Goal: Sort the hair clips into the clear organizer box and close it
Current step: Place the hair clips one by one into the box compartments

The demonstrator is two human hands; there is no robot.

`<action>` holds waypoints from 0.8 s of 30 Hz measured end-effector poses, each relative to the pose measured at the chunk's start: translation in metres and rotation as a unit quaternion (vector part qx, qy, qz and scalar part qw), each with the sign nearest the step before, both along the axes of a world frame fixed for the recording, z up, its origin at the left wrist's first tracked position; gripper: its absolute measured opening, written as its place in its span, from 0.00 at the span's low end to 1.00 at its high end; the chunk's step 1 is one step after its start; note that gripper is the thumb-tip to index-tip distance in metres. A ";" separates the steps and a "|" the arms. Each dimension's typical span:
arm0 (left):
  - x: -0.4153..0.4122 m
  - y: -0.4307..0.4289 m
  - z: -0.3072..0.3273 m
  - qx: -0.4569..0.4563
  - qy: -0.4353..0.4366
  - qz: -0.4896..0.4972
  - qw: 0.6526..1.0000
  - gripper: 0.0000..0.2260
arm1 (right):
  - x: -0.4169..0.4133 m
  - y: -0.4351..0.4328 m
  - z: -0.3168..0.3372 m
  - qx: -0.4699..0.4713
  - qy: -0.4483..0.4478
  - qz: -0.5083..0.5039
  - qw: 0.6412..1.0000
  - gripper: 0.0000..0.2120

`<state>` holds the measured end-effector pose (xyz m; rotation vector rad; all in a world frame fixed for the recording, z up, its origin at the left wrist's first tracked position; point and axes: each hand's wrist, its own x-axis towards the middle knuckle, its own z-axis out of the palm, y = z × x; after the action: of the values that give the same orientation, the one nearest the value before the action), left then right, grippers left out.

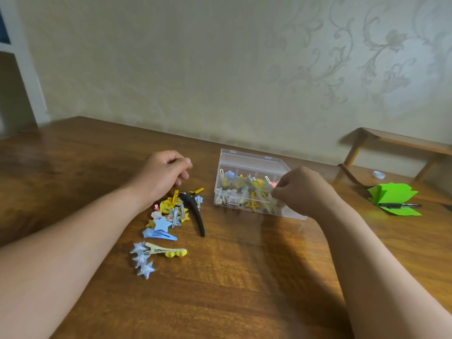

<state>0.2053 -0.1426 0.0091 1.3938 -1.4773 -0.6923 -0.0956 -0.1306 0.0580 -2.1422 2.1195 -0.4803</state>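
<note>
Left hand (163, 172): over the far end of the loose pile, fingers clenched into a loose fist, thumb against the forefinger, nothing seen in it
Right hand (304, 192): at the right front of the box, fingers curled down into it; blurred, so whether they grasp a clip cannot be told
Organizer box (292, 214): clear, on the desk (244, 277) right of the pile, lid (249, 158) up at the back, compartments holding yellow, blue and pale clips
Loose hair clips (171, 212): heaped on the desk just left of the box; a long black clip (197, 216) at the right edge, a yellow-heart clip (168, 252) and a clear star clip (143, 261) nearest
Far right: green paper (393, 195) with a pen (398, 205) on it
</note>
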 end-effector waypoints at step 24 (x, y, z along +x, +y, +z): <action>-0.002 -0.003 0.002 0.010 0.041 0.013 0.999 0.10 | 0.086 0.058 -0.001 -0.109 -0.052 0.339 0.933 0.06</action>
<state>0.2029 -0.1454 0.0109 1.3806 -1.3884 -0.7411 -0.0094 -0.0725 0.0574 -2.6911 1.1845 -0.7391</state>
